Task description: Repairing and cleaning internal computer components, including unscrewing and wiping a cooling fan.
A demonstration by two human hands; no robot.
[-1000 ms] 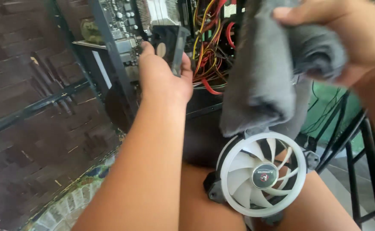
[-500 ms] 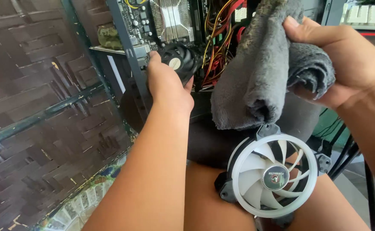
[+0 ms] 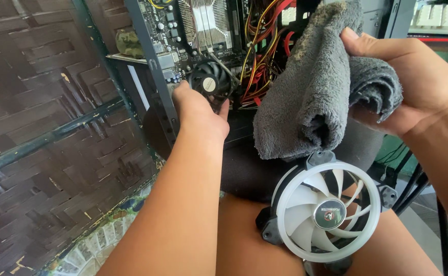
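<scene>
Outdoors, woven-bamboo wall (image 3: 40,128) beside open computer case (image 3: 147,61).

The left hand (image 3: 199,115) hides the lower part of the small black fan (image 3: 210,84); the white fan (image 3: 329,212) is cut by the bottom edge, its top behind the grey towel (image 3: 311,97)

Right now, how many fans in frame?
2. A small black fan inside the open computer case, at the left hand; a larger white-bladed fan on the person's lap. Others may be hidden.
</scene>
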